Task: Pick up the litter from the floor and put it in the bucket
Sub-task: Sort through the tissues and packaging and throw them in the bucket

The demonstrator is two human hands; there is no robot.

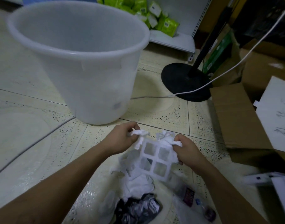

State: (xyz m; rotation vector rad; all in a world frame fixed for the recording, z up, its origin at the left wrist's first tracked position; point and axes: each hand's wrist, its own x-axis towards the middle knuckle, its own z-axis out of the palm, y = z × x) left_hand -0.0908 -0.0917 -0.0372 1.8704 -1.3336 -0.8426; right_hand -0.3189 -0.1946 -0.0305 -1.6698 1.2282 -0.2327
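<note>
A large translucent white bucket stands on the tiled floor ahead, tilted slightly in view, with nothing visible inside. Just in front of it, both hands lift a bundle of white litter: crumpled paper and a white plastic grid piece with four square openings. My left hand grips crumpled white paper at the bundle's upper left. My right hand grips its upper right edge. More litter lies on the floor below: white wrappers, a crumpled black bag, a small dark packet and a clear bottle.
A black round stand base with a pole and a white cable sits right of the bucket. Cardboard boxes crowd the right side. A white shelf with green packets stands behind. A grey cable crosses the floor at left.
</note>
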